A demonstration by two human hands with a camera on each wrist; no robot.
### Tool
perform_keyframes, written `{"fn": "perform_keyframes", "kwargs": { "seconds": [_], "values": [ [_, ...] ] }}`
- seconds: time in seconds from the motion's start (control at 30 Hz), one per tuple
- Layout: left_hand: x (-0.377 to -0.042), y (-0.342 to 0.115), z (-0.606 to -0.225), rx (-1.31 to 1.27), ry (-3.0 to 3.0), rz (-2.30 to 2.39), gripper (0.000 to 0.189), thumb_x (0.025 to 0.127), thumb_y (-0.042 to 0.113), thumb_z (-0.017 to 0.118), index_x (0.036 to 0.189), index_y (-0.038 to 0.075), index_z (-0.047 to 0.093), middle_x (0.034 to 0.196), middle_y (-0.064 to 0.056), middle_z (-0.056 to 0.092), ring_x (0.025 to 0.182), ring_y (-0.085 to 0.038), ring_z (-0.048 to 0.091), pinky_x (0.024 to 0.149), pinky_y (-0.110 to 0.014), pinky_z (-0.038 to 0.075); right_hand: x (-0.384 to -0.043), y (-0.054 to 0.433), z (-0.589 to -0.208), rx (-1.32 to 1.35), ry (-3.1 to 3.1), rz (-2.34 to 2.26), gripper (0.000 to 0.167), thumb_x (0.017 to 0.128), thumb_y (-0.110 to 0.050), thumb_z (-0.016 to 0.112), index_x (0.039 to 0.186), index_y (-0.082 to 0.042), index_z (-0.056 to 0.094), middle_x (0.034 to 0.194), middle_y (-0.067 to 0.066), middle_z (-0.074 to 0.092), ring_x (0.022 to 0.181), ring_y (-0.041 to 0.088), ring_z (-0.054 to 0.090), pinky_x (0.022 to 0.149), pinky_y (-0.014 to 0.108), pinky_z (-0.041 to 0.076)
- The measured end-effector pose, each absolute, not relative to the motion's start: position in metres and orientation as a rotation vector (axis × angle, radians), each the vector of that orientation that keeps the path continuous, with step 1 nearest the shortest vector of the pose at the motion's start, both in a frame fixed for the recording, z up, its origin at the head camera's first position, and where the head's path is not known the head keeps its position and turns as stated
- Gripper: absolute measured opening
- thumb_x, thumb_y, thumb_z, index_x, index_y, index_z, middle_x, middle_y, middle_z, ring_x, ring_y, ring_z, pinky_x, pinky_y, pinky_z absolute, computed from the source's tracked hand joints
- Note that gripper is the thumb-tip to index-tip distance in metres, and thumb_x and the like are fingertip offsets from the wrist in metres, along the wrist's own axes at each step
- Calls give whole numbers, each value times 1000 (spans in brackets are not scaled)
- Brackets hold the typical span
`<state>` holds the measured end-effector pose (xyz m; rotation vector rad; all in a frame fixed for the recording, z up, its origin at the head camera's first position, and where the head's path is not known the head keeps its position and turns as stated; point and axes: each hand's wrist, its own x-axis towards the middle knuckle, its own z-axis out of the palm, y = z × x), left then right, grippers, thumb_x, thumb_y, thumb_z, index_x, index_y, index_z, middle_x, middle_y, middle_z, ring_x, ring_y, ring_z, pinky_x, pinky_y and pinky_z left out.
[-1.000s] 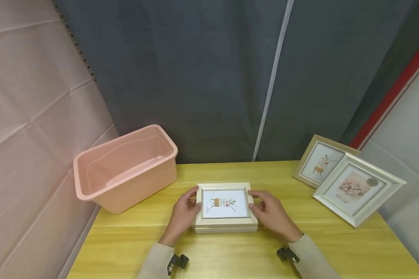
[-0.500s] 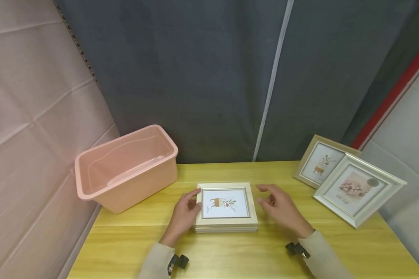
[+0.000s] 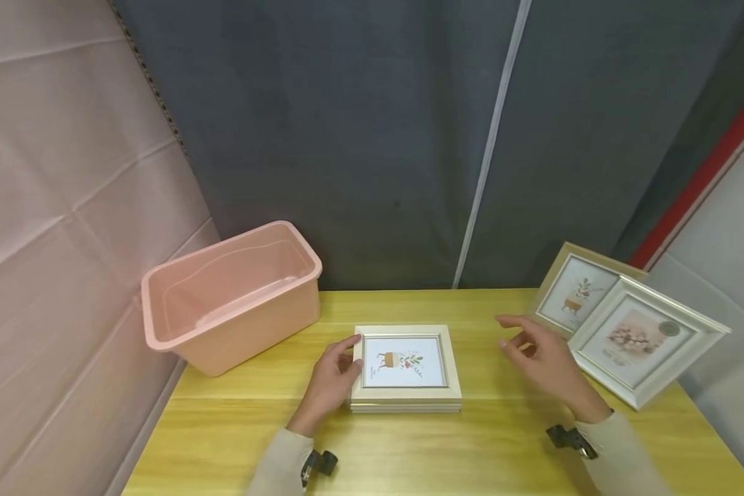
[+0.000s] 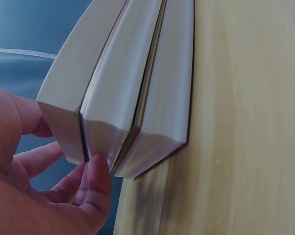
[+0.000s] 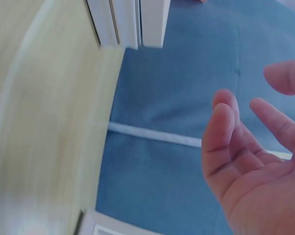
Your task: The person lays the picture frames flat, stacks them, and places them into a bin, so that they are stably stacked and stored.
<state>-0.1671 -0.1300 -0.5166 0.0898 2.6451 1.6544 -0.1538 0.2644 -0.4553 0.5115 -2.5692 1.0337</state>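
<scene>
A stack of photo frames (image 3: 406, 398) lies on the table in the head view. The uppermost frame, pale with a silver inner border, holds a picture of flowers in an orange pot. My left hand (image 3: 328, 386) touches the stack's left side with thumb and fingers. In the left wrist view, three frame edges (image 4: 120, 83) stand side by side, the thumb against their corner. My right hand (image 3: 545, 358) holds nothing, its fingers loosely bent, beside two standing frames: a tan one (image 3: 573, 289) behind and a silver one with pink blossoms (image 3: 641, 337) in front.
A pink plastic bin (image 3: 254, 310) with nothing visible inside stands at the back left of the wooden table (image 3: 409, 455). Behind it hangs a dark curtain (image 3: 347, 138). A pale wall covering (image 3: 68, 275) runs along the left, and a red strip (image 3: 694, 186) edges the right.
My right hand has let go of the stack's right side and moved right, up to the standing frames. The left hand stays on the stack. The view has shifted slightly.
</scene>
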Motion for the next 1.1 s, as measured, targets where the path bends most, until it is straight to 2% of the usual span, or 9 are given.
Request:
{"fn": "perform_keyframes", "kwargs": {
  "seconds": [0.3,0.57,0.8,0.87,0.93,1.0,1.1],
  "values": [
    [-168,-131,-518,92,2650,1637,48,103,17,68,149,27,62,141,-8,62,113,-21,63,96,-43,54,-149,287,-439,470,-2542,963,40,98,-10,75,137,-11,68,115,8,76,89,-7,63,68,16,55],
    [-168,-131,-517,90,2648,1628,47,103,18,68,149,28,62,142,-8,61,115,-22,63,96,-45,55,-151,312,-425,368,-2536,916,37,98,-13,75,135,-15,70,114,8,74,92,-13,57,70,8,49],
    [-167,-131,-514,69,2647,1620,47,103,18,68,149,27,62,142,-8,61,116,-23,63,96,-45,55,-155,333,-418,407,-2492,854,41,95,-6,76,135,-7,69,111,15,75,92,-21,53,70,3,48],
    [-167,-131,-514,61,2650,1618,47,102,18,68,148,27,62,142,-7,61,116,-23,63,96,-45,55,-156,339,-416,389,-2481,868,40,94,-6,77,134,-7,70,111,8,75,92,-21,54,70,3,48],
    [-167,-131,-514,62,2653,1612,48,102,18,68,149,27,62,142,-7,61,116,-23,63,96,-45,55,-158,346,-414,362,-2472,877,40,94,-6,77,133,-9,71,111,-7,74,91,-21,56,71,3,48],
    [-167,-130,-514,66,2654,1611,48,102,18,68,149,27,62,142,-7,61,116,-23,63,96,-45,55,-159,354,-412,338,-2466,888,39,93,-5,77,132,-9,72,111,-24,68,92,-21,56,72,2,48],
    [-167,-130,-514,74,2654,1613,48,103,18,68,149,27,62,143,-8,61,117,-23,63,97,-46,55,-160,365,-407,324,-2453,859,38,92,-4,78,130,-6,72,110,-40,58,93,-24,54,74,-1,46]
  ]
}}
